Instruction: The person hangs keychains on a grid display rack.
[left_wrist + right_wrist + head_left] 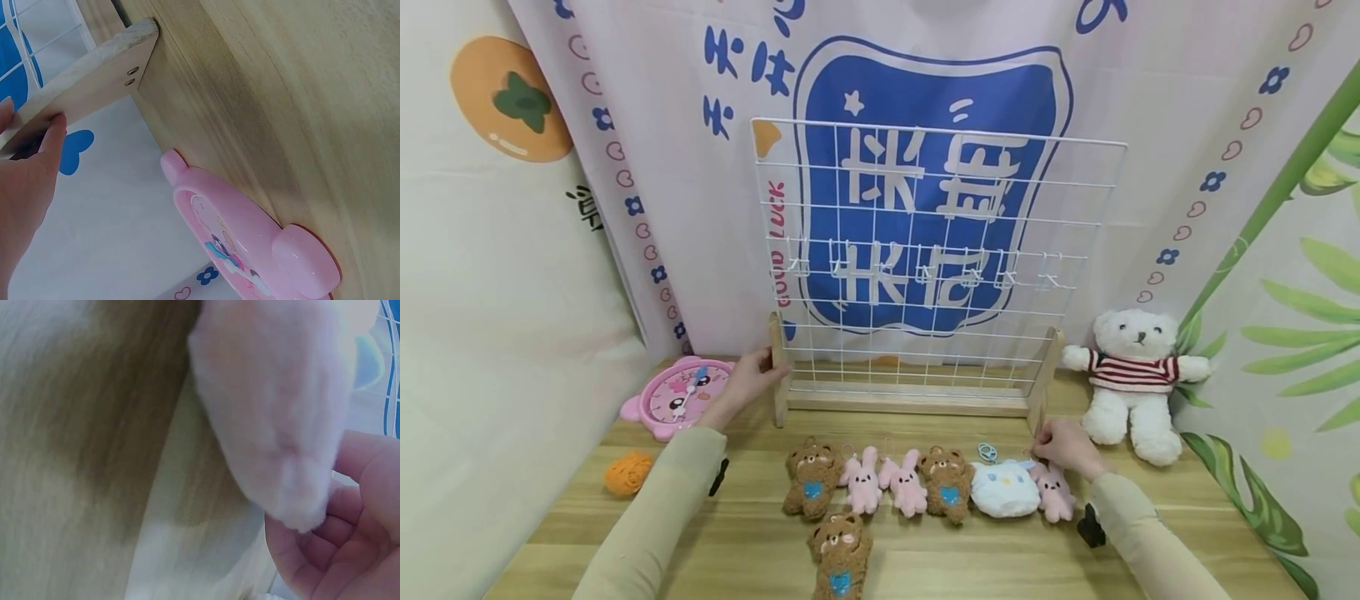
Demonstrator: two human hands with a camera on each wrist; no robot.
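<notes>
My left hand point(751, 385) holds the left wooden upright point(777, 371) of a stand carrying a white wire grid panel point(917, 250). The left wrist view shows the thumb and fingers point(55, 139) on either side of that wooden post point(87, 87). On the right, my right hand point(1070, 447) pinches the top of a pink bunny plush keychain point(1055, 493) at the end of a row of plush toys. Up close, the pink plush point(275, 406) looks blurred beside the curled fingers. Next to it lies a white plush head point(1006, 490) with a blue ring.
Two more pink bunnies point(862, 483) and brown bears point(812, 481) continue the row; another bear point(841, 557) lies nearer. White hooks point(925, 273) hang on the grid. A pink clock point(681, 398) and orange ball point(628, 473) stand left, a white teddy point(1133, 383) right.
</notes>
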